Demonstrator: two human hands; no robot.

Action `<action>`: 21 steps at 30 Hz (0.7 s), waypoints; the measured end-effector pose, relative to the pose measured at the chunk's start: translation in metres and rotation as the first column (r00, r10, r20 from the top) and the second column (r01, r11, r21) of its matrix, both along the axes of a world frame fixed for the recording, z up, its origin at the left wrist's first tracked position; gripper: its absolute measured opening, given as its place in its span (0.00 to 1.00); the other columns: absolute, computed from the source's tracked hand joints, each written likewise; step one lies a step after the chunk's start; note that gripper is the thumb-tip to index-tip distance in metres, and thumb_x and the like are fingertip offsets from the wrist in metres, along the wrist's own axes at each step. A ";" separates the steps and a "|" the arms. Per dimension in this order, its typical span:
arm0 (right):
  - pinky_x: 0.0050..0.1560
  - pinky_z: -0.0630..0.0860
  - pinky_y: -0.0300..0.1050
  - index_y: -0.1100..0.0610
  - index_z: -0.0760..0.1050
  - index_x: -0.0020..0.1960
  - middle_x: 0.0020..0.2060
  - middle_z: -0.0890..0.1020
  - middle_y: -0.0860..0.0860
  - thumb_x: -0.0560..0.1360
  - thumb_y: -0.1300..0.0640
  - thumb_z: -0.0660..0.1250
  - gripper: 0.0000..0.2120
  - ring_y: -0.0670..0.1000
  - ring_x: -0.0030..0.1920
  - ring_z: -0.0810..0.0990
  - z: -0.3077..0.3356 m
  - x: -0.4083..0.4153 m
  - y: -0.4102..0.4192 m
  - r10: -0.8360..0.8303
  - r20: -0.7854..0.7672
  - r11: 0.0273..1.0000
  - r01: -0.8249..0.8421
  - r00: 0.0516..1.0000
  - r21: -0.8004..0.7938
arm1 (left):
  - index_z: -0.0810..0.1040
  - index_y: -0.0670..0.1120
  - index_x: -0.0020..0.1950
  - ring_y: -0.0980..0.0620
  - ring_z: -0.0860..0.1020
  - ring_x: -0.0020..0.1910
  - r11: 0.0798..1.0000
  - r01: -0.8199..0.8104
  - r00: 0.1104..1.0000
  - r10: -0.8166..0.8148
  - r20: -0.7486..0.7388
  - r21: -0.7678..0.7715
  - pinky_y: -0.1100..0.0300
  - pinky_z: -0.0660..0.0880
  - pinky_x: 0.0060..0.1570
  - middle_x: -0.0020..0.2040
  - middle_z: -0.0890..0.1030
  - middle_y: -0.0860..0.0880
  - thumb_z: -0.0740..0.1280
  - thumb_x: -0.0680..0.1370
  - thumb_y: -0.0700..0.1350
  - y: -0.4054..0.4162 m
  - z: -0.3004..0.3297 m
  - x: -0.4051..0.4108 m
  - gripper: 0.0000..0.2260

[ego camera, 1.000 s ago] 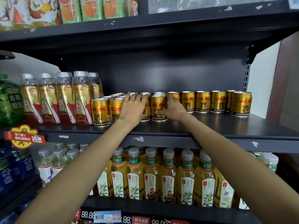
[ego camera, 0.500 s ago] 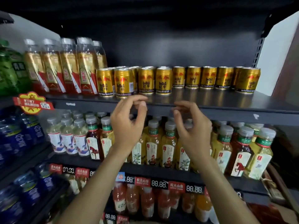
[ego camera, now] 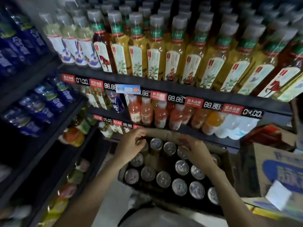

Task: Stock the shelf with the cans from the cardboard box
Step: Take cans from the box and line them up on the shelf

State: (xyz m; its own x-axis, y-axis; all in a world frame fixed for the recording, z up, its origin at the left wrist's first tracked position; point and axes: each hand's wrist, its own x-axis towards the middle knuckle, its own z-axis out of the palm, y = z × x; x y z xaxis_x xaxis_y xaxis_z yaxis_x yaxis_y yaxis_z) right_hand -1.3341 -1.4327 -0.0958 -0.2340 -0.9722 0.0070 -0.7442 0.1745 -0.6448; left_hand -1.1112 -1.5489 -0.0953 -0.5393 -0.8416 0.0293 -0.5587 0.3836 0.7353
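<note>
The left hand point(ego camera: 129, 145) hangs over the far left corner of the open brown cardboard box point(ego camera: 164, 134), its fingers point(ego camera: 139, 142) loosely curled and holding nothing. Silver-topped gold cans point(ego camera: 164, 179) stand upright just beneath and nearer than the fingers. The right hand point(ego camera: 195, 150) is blurred, its fingers spread above the far-row cans, gripping none.

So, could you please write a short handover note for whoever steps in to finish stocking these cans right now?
Left hand: over the far left cans in the cardboard box, fingers curled; grip not clear.
Right hand: blurred, over the far row, holding nothing that shows.
Cans: over a dozen stand upright in the box, with gaps where some are gone.
The can shelf is out of view, so what is done cannot be judged.
Left: lift the remaining cans up to the shelf.
</note>
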 end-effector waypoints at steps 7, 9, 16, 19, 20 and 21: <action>0.58 0.71 0.52 0.57 0.68 0.68 0.65 0.72 0.55 0.74 0.55 0.66 0.23 0.59 0.65 0.70 -0.075 0.018 0.008 -0.054 -0.194 0.954 0.108 0.979 0.280 | 0.74 0.50 0.60 0.47 0.73 0.61 0.989 0.068 0.953 -0.025 0.302 -0.132 0.52 0.73 0.57 0.58 0.78 0.51 0.68 0.74 0.49 0.021 -0.073 -0.005 0.15; 0.66 0.65 0.51 0.57 0.64 0.71 0.68 0.70 0.55 0.75 0.53 0.66 0.26 0.58 0.68 0.67 -0.084 0.019 -0.002 -0.034 -0.248 0.944 0.113 0.968 0.311 | 0.69 0.51 0.67 0.50 0.67 0.67 0.980 0.115 0.914 -0.039 0.403 -0.165 0.58 0.64 0.62 0.65 0.72 0.53 0.65 0.76 0.53 0.014 -0.079 -0.018 0.20; 0.65 0.59 0.55 0.57 0.59 0.72 0.68 0.68 0.55 0.73 0.49 0.65 0.32 0.57 0.70 0.62 -0.104 0.017 -0.053 0.067 -0.443 0.901 0.137 0.894 0.412 | 0.61 0.47 0.72 0.44 0.70 0.64 0.968 0.238 0.796 -0.150 0.586 -0.075 0.50 0.68 0.62 0.67 0.69 0.45 0.67 0.73 0.57 -0.024 -0.127 -0.057 0.32; 0.66 0.58 0.56 0.56 0.60 0.72 0.66 0.71 0.53 0.70 0.46 0.70 0.36 0.56 0.69 0.62 -0.119 0.023 -0.061 0.046 -0.411 0.873 0.164 0.911 0.460 | 0.63 0.48 0.71 0.44 0.73 0.61 0.979 0.194 0.804 -0.119 0.582 -0.068 0.48 0.71 0.59 0.64 0.73 0.46 0.71 0.69 0.58 -0.032 -0.143 -0.064 0.35; 0.65 0.59 0.56 0.56 0.61 0.70 0.65 0.72 0.53 0.69 0.47 0.71 0.35 0.56 0.68 0.63 -0.124 0.024 -0.063 0.024 -0.411 0.872 0.182 0.911 0.455 | 0.64 0.49 0.69 0.45 0.74 0.60 0.982 0.173 0.823 -0.105 0.558 -0.070 0.48 0.71 0.59 0.63 0.75 0.47 0.73 0.67 0.58 -0.033 -0.147 -0.064 0.35; 0.64 0.60 0.55 0.56 0.63 0.68 0.63 0.74 0.54 0.68 0.48 0.72 0.33 0.57 0.67 0.64 -0.126 0.024 -0.064 0.007 -0.420 0.876 0.197 0.908 0.441 | 0.66 0.49 0.68 0.45 0.75 0.60 0.985 0.154 0.840 -0.091 0.534 -0.076 0.49 0.71 0.58 0.62 0.76 0.47 0.74 0.66 0.57 -0.033 -0.150 -0.064 0.34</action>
